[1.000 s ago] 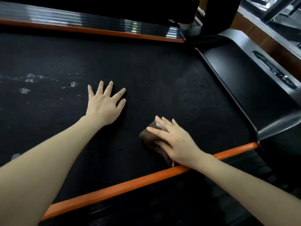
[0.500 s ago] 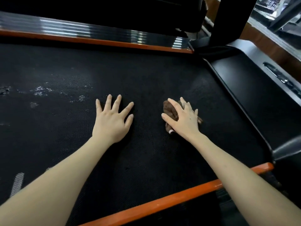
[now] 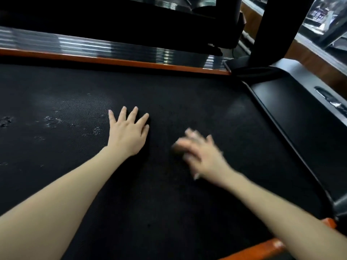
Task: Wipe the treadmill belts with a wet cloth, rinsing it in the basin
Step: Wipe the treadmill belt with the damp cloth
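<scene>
Two orange rails (image 3: 131, 62) edge a black, finely dimpled treadmill belt (image 3: 169, 194), with pale smudges (image 3: 52, 121) at 9 o'clock and a smooth grey motor cover (image 3: 300, 109) at 3 o'clock. Left hand (image 3: 127, 134) lies flat, fingers spread. At 4 o'clock the blurred right hand (image 3: 204, 156) covers the brown cloth (image 3: 177, 149); I cannot tell whether its fingers grip it.
</scene>
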